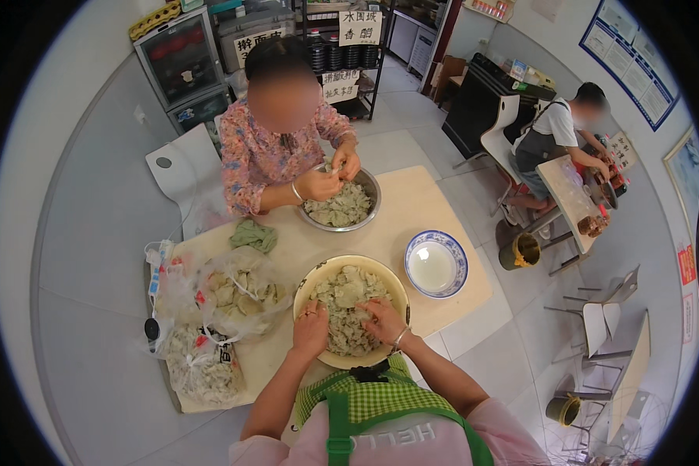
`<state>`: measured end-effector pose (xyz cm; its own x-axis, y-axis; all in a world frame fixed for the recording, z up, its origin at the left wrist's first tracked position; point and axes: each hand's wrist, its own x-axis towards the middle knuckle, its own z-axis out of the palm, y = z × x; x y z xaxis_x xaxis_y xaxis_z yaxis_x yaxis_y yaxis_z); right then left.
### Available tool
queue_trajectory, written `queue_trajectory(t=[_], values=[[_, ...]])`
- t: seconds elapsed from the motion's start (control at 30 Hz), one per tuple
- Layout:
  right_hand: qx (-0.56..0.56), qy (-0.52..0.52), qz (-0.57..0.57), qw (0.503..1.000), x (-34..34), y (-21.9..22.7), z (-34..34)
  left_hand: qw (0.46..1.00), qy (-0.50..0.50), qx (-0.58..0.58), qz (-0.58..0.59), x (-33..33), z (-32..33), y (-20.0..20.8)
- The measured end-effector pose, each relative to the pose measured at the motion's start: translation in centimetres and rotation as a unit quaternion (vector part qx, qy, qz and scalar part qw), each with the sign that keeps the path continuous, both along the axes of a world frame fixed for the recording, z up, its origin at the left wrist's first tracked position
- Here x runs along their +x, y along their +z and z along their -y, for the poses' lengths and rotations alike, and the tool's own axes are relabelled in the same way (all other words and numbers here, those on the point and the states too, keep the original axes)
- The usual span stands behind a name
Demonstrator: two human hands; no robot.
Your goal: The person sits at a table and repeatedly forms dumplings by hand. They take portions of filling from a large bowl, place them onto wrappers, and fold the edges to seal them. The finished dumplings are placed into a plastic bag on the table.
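A cream enamel basin point(403, 299) with a dark-flecked rim stands before me, filled with soft, pale grey-green food pieces point(352, 289) that look like torn dough or leaves. Inside its left edge, my left hand point(311, 329) is down at the food with its fingers curled in; what they hold is hidden. From the right, my right hand point(384, 321), with a bangle at the wrist, reaches in with bent fingers closed on some of the food. The hands are apart, with loose crumbly bits between them.
Opposite, a person in a floral top works over a steel bowl point(375, 203) of similar food. A blue-and-white bowl point(436, 264) of whitish liquid stands right. Plastic bags point(245, 291), a green cloth point(254, 235) and a power strip point(157, 272) lie left. Another person sits at a far table.
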<state>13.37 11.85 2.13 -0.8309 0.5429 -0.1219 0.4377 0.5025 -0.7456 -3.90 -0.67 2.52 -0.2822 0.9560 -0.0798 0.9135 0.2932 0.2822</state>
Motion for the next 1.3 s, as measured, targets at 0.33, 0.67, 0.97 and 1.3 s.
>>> queue_trajectory(t=[0.33, 0.67, 0.97, 1.3], values=[[0.084, 0.008, 0.097, 0.992, -2.2, -0.7, 4.0, 0.994, 0.018, -0.025, 0.104, -2.0, -2.6, -2.5], [0.036, 0.017, -0.166, 0.985, -3.3, 1.3, 2.4, 0.793, 0.247, 0.188, 0.523, 2.9, -1.8, -0.9], [-0.045, -0.021, -0.176, 0.983, -2.3, 0.2, 2.2, 0.736, 0.353, 0.087, 0.571, 4.4, -2.6, -2.3], [-0.019, -0.245, -0.098, 0.964, -2.5, -3.7, 1.1, 0.644, 0.242, 0.012, 0.726, 5.7, -2.2, 0.0]])
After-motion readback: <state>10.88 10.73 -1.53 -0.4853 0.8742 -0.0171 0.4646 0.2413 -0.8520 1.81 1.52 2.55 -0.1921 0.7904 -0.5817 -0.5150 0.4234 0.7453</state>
